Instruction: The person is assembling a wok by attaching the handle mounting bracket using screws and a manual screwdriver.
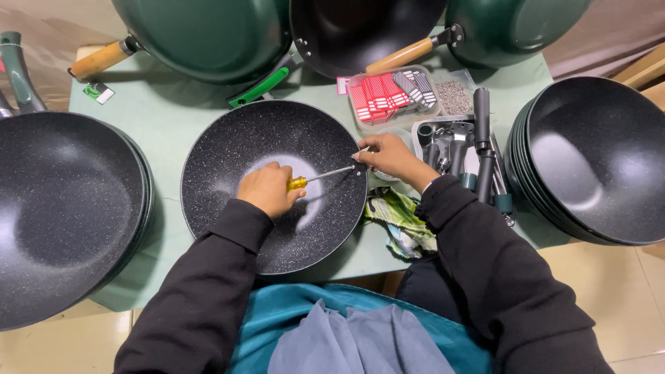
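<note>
- A yellow-handled screwdriver (320, 177) is gripped in the left hand (269, 189); the fingers are closed round the handle, and the metal shaft is pointed towards the right rim of the pan.
- The speckled black pan (235, 152) is set on the green table (163, 114) directly in front of the person — the left hand is held over its bowl.
- The right hand (389, 156) is placed at the pan's right rim, its fingertips pinched together at the screwdriver's tip; what is held between them is too small to be made out.
- A clear tray of dark handles (454, 149) is seen just beside the right hand, with a box of red and grey labels (388, 93) behind it.
- Stacks of black pans (596, 159) are kept at both sides.
- A patterned cloth (402, 218) is laid under the right forearm.
</note>
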